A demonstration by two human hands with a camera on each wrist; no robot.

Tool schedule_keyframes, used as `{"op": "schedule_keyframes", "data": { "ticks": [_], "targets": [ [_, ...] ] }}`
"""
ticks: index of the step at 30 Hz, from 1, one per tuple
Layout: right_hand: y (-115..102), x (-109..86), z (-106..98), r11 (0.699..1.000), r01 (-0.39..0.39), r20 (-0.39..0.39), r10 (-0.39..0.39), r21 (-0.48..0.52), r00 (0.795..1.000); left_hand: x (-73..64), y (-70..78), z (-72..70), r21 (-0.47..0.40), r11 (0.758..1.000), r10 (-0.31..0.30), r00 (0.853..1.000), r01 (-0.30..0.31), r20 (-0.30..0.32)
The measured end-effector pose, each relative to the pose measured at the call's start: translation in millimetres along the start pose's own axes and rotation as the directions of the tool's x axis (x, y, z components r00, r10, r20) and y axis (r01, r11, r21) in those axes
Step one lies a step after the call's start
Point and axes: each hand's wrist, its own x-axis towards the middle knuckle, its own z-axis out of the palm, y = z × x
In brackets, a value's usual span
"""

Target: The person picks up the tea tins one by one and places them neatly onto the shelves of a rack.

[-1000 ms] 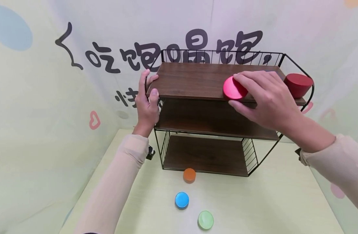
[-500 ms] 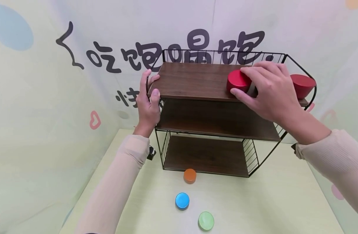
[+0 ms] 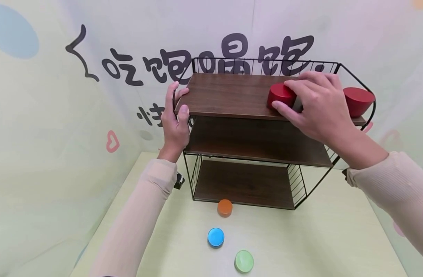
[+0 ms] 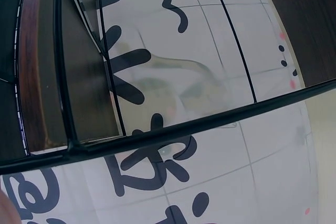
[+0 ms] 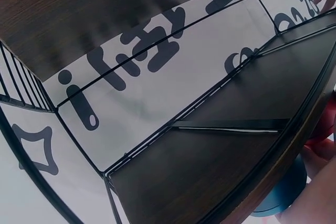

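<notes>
- The right hand [image 3: 317, 102] has brought the red cylinder [image 3: 281, 94] from a tilt at the front edge of the top shelf [image 3: 228, 92] to an upright stance a little farther back and to the right; over the last half second it has hardly moved.
- The cylinder now appears to rest on the board, so, as a judgement, it is placed but not yet released.
- The right hand's fingers are parted by about the cylinder's width, thumb on the near side and fingertips at the far side, pinching it.
- The left hand [image 3: 175, 121] has not shifted: its fingers are curled round the left end of the rack [image 3: 246, 184], thumb at the front edge; this probably steadies it.
- A second red cylinder [image 3: 358, 100] stands at the right end of the same shelf, partly behind the right hand.
- The right wrist view shows a blue cylinder [image 5: 286, 187] just beside that hand; the head view mostly hides it.
- Orange [image 3: 225, 207], light blue [image 3: 216, 237] and green [image 3: 244, 261] cylinders remain on the worktop [image 3: 301, 238], apart from one another and untouched, the orange one nearest the rack.
</notes>
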Motion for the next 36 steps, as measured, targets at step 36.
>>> {"op": "schedule_keyframes", "data": {
  "ticks": [36],
  "targets": [
    [-53,-111.4,47,0.957,0.254,-0.408,-0.177,0.142,0.896,-3.8,-29.2,1.8,0.015,1.0,0.01,1.0,-0.01,-0.012]
  ]
}}
